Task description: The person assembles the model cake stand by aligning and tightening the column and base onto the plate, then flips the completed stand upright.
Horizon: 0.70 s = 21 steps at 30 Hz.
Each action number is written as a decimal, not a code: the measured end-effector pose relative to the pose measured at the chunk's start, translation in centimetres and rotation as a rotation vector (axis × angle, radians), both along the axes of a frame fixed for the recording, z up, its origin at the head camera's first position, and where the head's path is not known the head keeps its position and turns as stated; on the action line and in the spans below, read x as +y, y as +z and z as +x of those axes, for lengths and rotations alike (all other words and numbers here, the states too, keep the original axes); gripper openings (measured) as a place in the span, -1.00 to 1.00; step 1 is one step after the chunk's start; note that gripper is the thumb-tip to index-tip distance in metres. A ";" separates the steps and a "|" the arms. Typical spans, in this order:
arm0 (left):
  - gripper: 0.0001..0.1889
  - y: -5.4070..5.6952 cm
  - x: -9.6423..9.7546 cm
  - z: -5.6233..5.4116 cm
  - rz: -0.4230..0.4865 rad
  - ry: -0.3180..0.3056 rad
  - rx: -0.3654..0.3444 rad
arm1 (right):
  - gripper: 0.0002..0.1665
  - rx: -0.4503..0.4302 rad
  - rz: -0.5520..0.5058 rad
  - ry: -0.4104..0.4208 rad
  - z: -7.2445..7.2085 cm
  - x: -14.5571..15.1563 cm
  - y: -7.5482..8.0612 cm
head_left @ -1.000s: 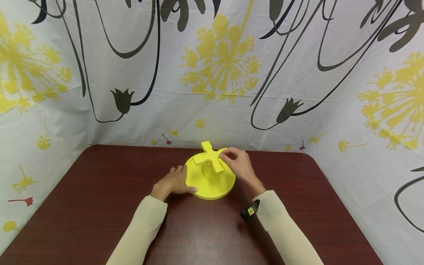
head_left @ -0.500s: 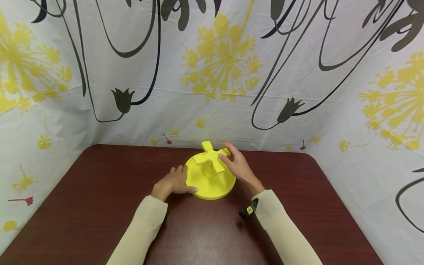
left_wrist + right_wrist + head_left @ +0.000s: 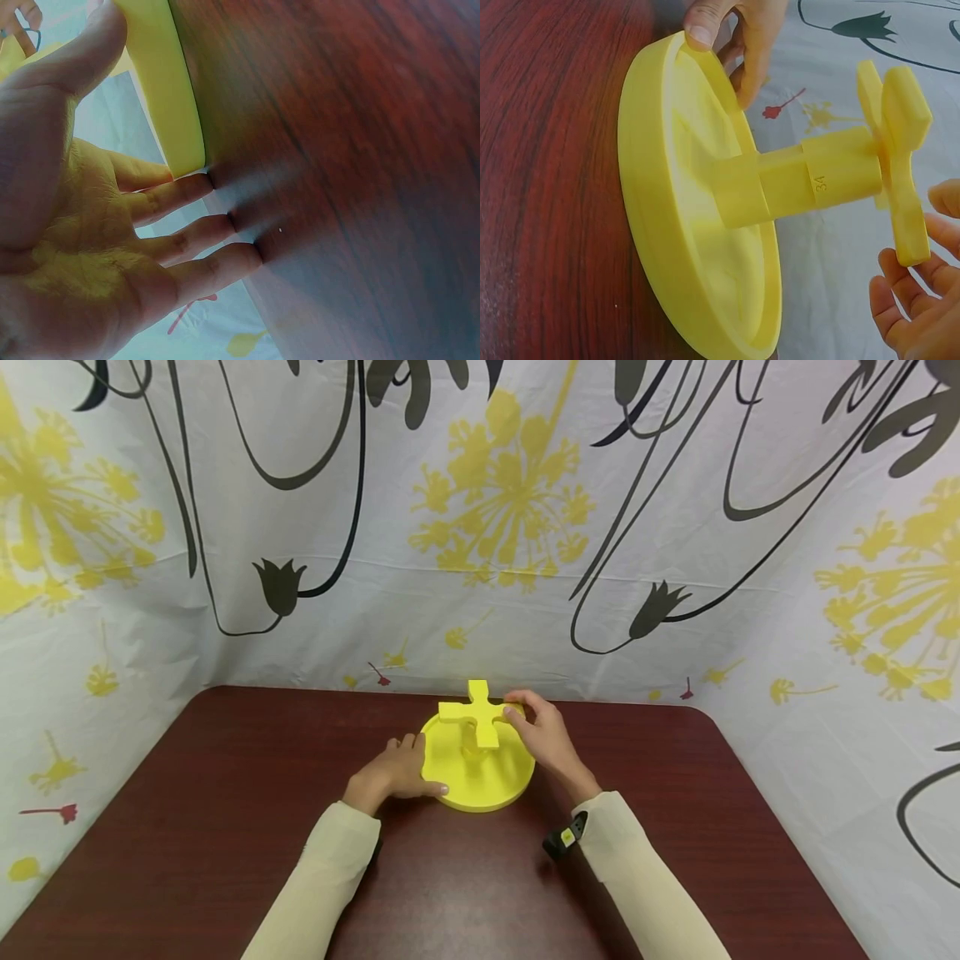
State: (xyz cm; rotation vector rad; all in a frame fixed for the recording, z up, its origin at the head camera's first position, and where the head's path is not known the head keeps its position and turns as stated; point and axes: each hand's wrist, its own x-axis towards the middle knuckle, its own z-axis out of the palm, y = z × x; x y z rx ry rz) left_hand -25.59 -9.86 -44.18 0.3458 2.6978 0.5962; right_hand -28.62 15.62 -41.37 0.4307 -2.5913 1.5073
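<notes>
A yellow round dish-like base (image 3: 480,785) lies on the table, with a stepped post (image 3: 802,176) standing up from its middle. On top of the post sits a yellow four-armed cross handle (image 3: 477,714). My left hand (image 3: 393,768) holds the base's left rim, thumb at the near side and fingers farther back. In the left wrist view, several fingertips of the left hand (image 3: 112,225) rest on the tabletop. My right hand (image 3: 547,735) pinches the handle's right arm between thumb and fingers. The right wrist view shows the fingers (image 3: 907,292) beside and below that arm.
The dark red-brown table (image 3: 225,827) extends on both sides of the base. Close behind its far edge hangs a white sheet (image 3: 345,635) with yellow and grey plant prints. A black strapped device (image 3: 566,837) is on the right wrist.
The cross handle has turned clockwise as seen from above. My right fingers spread along its right arm half a second ago and now pinch it. The left hand and base stay put.
</notes>
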 end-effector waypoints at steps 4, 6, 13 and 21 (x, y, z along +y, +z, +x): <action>0.13 0.0 0.1 0.0 0.001 0.001 0.000 | -0.74 0.020 0.010 -0.025 -0.1 0.2 0.0; 0.13 0.0 0.1 0.0 0.002 0.001 0.000 | -0.77 0.028 0.017 -0.031 0.0 0.3 0.1; 0.14 0.0 0.1 -0.1 0.008 0.008 -0.004 | -0.81 0.022 0.032 -0.020 0.2 0.5 0.3; 0.15 -0.1 0.1 -0.2 -0.008 0.004 -0.002 | -0.86 0.040 0.055 0.017 0.5 0.3 0.5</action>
